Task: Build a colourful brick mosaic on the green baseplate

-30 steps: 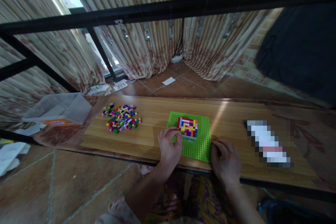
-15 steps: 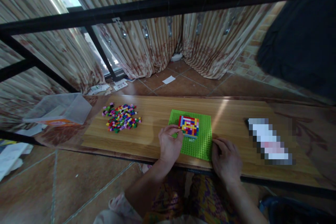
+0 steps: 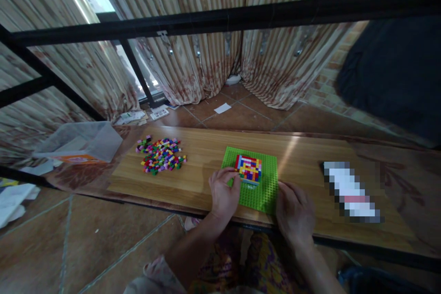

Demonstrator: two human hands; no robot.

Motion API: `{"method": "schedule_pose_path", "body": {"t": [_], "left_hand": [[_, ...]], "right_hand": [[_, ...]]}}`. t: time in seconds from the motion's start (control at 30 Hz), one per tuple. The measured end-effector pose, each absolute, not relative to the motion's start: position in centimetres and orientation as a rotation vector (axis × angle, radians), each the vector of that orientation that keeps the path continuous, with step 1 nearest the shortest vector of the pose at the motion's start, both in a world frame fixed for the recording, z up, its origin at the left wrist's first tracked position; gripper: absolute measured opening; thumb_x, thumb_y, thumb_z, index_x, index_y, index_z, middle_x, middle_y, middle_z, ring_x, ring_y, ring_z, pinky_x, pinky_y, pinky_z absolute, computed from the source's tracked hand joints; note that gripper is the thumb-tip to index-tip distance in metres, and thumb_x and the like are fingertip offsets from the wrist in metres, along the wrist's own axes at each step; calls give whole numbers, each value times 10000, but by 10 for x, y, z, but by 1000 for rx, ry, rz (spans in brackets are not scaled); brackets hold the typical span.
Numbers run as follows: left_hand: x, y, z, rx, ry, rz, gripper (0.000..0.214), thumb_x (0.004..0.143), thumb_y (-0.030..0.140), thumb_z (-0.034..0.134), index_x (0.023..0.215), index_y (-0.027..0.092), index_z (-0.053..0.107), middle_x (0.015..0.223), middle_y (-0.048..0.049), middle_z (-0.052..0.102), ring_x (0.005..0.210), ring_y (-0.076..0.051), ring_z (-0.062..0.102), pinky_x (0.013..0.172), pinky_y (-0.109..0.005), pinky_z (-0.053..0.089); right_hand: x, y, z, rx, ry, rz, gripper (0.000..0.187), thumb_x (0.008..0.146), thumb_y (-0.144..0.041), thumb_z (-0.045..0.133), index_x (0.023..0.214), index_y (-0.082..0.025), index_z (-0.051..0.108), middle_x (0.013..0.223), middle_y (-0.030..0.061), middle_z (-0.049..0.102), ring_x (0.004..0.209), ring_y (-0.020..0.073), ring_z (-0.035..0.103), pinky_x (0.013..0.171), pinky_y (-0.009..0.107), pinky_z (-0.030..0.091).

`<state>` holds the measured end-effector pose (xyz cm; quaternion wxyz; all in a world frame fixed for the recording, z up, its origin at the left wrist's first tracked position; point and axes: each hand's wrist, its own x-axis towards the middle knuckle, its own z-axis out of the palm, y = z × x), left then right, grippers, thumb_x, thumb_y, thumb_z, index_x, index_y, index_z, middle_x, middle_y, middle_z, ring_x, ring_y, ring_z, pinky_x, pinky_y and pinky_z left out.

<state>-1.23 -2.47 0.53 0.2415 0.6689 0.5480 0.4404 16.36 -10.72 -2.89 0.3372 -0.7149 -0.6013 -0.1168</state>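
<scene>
A green studded baseplate (image 3: 265,193) lies on a wooden board (image 3: 200,156). On it stands a block of small bricks (image 3: 248,168) in red, yellow, blue and white. My left hand (image 3: 223,193) rests on the plate's left edge, its curled fingers pinched against the block's left side. Whether it holds a brick is hidden. My right hand (image 3: 294,213) lies over the plate's near right corner with its fingers bent and pressing down.
A heap of several loose coloured bricks (image 3: 160,155) lies on the board to the left. A clear plastic box (image 3: 81,142) stands at the far left. A blurred white object (image 3: 349,191) lies to the right. Black metal bars (image 3: 227,18) cross above.
Both hands stay in place on the plate. The view has shifted slightly, and my left fingers have curled a little closer to the brick block.
</scene>
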Motion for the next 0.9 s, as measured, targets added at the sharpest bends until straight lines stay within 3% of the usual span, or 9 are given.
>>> {"method": "schedule_pose_path", "body": {"t": [0.17,0.4,0.9], "left_hand": [[-13,-27,3,1859,1496,1188,185,830,102,665,892,251,754,1029,-20,750,981,-204,650,922,-404,477],[-11,-28,-1,1872,1501,1193,199,825,95,669,891,264,751,1027,-9,746,973,-206,640,934,-419,465],[-11,-28,-4,1896,1490,1215,243,832,76,649,911,276,762,1034,-15,745,992,-200,641,937,-414,452]], "right_hand": [[131,-94,-9,-1740,-1816,-268,377,944,-194,470,1294,-248,598,1257,117,596,1100,259,537,900,412,452],[117,-79,5,-1724,-1975,-366,427,929,-178,497,1335,-279,584,1359,133,526,1178,293,484,942,450,408],[111,-77,12,-1770,-2118,-483,439,838,-119,570,1268,-194,618,1318,173,589,1151,322,516,988,494,393]]}}
